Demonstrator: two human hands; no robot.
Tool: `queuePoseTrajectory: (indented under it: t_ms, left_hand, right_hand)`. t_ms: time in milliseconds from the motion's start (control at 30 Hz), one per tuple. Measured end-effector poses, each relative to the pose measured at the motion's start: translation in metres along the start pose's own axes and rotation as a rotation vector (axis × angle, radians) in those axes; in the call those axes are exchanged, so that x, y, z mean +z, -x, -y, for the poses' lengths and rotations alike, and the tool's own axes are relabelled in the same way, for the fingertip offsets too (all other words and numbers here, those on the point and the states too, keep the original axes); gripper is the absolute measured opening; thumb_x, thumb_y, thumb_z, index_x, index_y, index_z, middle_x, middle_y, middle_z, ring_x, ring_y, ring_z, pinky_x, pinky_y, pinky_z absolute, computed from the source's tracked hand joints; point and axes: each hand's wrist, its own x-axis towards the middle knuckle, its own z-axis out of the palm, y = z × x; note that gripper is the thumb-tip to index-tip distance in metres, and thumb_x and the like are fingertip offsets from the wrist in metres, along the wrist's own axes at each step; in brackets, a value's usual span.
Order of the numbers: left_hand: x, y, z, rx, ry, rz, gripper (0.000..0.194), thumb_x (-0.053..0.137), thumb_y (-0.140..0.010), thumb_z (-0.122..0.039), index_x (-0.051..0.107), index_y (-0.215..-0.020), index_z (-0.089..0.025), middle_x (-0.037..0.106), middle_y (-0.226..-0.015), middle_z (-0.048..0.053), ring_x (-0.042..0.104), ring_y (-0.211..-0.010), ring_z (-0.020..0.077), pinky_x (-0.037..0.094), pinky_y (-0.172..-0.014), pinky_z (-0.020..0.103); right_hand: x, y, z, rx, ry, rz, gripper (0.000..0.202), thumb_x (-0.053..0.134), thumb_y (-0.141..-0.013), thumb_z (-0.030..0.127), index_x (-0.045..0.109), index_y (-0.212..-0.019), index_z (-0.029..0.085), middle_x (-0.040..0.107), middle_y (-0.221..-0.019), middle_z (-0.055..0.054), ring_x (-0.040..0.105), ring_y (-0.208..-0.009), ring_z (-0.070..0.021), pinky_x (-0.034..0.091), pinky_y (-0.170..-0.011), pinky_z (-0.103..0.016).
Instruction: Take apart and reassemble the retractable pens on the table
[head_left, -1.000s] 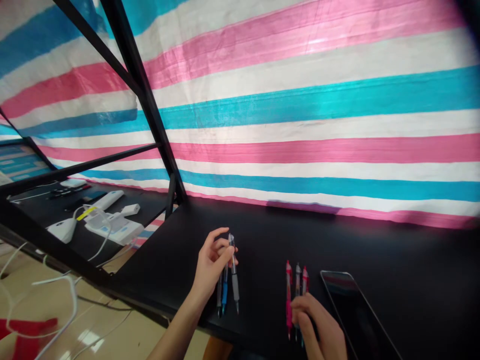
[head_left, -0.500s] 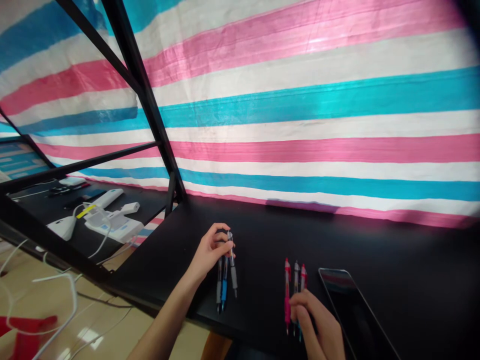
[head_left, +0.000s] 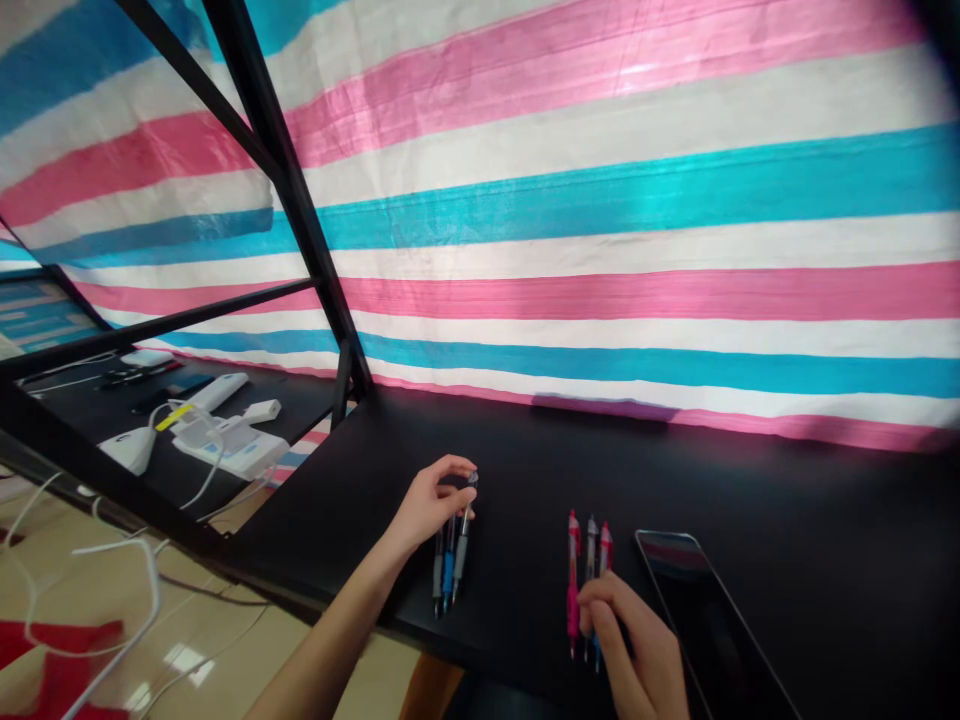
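My left hand point(head_left: 439, 500) pinches the upper end of a grey-grip pen point(head_left: 461, 556) between thumb and fingers. The pen's tip leans toward a blue pen point(head_left: 448, 575) and another grey-grip pen point(head_left: 438, 577), which lie side by side on the black table point(head_left: 517, 470). To the right, a pink pen point(head_left: 573, 580), a grey-clipped pen point(head_left: 592, 545) and a red-topped pen point(head_left: 605, 545) lie in a row. My right hand point(head_left: 634, 640) is closed over the lower part of this row; whether it grips a pen is hidden.
A black phone point(head_left: 712, 620) lies right of my right hand. Black metal frame bars point(head_left: 300, 215) rise at the left. Beyond them a power strip point(head_left: 240, 450) and cables sit on another table. A striped sheet point(head_left: 637, 295) hangs behind.
The pen in my left hand has tilted, its top moving right and its tip left, closer to the blue pen. My right hand has barely moved.
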Motion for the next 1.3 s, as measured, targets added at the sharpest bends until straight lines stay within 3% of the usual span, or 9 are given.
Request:
queuePoseTrajectory:
  t_ms: [67, 300, 633, 767, 900, 1067, 1300]
  left_hand:
    - [0.0, -0.001, 0.004, 0.013, -0.061, -0.026, 0.031, 0.073, -0.076, -0.031, 0.064, -0.103, -0.019, 0.065, -0.102, 0.004, 0.069, -0.056, 0.0149, 0.053, -0.055, 0.029]
    - [-0.004, 0.0, 0.006, 0.118, -0.371, -0.121, 0.026, 0.071, -0.071, -0.021, 0.067, -0.097, -0.022, 0.066, -0.075, 0.0, 0.062, -0.073, 0.0215, 0.05, -0.069, 0.034]
    - [-0.01, 0.007, 0.01, 0.23, -0.674, -0.15, 0.025, 0.069, -0.073, -0.022, 0.071, -0.098, -0.022, 0.072, -0.093, 0.007, 0.061, -0.092, 0.0309, 0.046, -0.09, 0.048]
    - [-0.019, 0.022, 0.014, 0.258, -0.716, -0.222, 0.033, 0.061, -0.084, -0.026, 0.067, -0.116, -0.021, 0.066, -0.117, 0.012, 0.059, -0.109, 0.0324, 0.045, -0.098, 0.051]
    - [-0.029, 0.041, 0.024, 0.245, -0.744, -0.302, 0.034, 0.055, -0.087, -0.024, 0.064, -0.119, -0.02, 0.064, -0.119, 0.015, 0.06, -0.115, 0.0338, 0.045, -0.101, 0.054]
    - [-0.031, 0.055, 0.034, 0.251, -0.726, -0.249, 0.029, 0.053, -0.09, -0.027, 0.066, -0.116, -0.022, 0.069, -0.118, 0.013, 0.064, -0.113, 0.0318, 0.049, -0.101, 0.052]
    - [-0.022, 0.058, 0.034, 0.244, -0.662, -0.178, 0.035, 0.056, -0.092, -0.03, 0.06, -0.127, -0.024, 0.069, -0.125, 0.012, 0.065, -0.117, 0.0301, 0.05, -0.102, 0.05]
  right_hand:
    - [0.0, -0.001, -0.001, -0.013, 0.002, -0.003, 0.036, 0.045, -0.106, 0.033, 0.062, -0.077, 0.021, 0.055, -0.065, 0.001, 0.056, -0.056, -0.0132, 0.042, -0.054, -0.023]
    - [-0.001, -0.003, 0.007, 0.015, -0.019, -0.006, 0.038, 0.044, -0.106, 0.035, 0.061, -0.075, 0.021, 0.055, -0.065, 0.0, 0.055, -0.057, -0.0147, 0.042, -0.054, -0.024]
    - [-0.001, -0.005, 0.012, 0.05, -0.031, -0.03, 0.04, 0.047, -0.105, 0.039, 0.06, -0.071, 0.021, 0.056, -0.064, 0.0, 0.055, -0.056, -0.0152, 0.042, -0.055, -0.025]
    - [-0.002, -0.005, 0.012, 0.044, -0.032, -0.031, 0.04, 0.047, -0.105, 0.038, 0.06, -0.07, 0.021, 0.055, -0.064, 0.0, 0.055, -0.056, -0.0148, 0.041, -0.054, -0.024]
    - [-0.002, -0.005, 0.012, 0.03, -0.036, -0.014, 0.04, 0.046, -0.105, 0.035, 0.059, -0.071, 0.021, 0.055, -0.065, 0.0, 0.055, -0.057, -0.0144, 0.041, -0.054, -0.024]
    - [-0.001, -0.004, 0.015, 0.065, -0.051, -0.051, 0.039, 0.048, -0.105, 0.037, 0.059, -0.071, 0.021, 0.055, -0.066, -0.001, 0.053, -0.057, -0.0152, 0.041, -0.053, -0.025]
    - [0.0, -0.004, 0.015, 0.083, -0.069, -0.044, 0.041, 0.047, -0.105, 0.039, 0.059, -0.071, 0.021, 0.054, -0.066, -0.001, 0.054, -0.058, -0.0147, 0.04, -0.054, -0.024]
